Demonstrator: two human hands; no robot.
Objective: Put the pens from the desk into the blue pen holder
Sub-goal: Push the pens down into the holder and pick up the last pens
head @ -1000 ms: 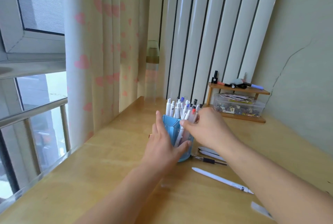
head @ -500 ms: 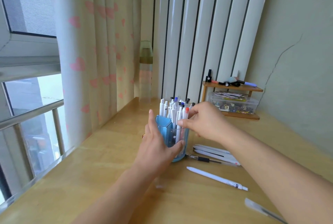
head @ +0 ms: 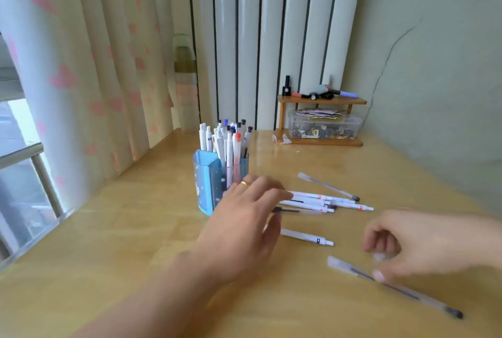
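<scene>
The blue pen holder stands upright on the wooden desk, packed with several white pens. My left hand hovers just right of it, fingers straight, reaching toward a cluster of white pens lying on the desk. A single white pen lies by its thumb. Farther back lies a clear pen. At the right, my right hand pinches a long clear pen with a dark refill that lies on the desk.
A small wooden shelf with markers on top stands at the back, over a clear plastic box. A heart-patterned curtain and a window rail border the desk's left edge. The wall closes the right side.
Both hands have left the holder. The left let go of its side and moved right toward the loose pens. The right dropped from the holder's top down to the clear pen.
</scene>
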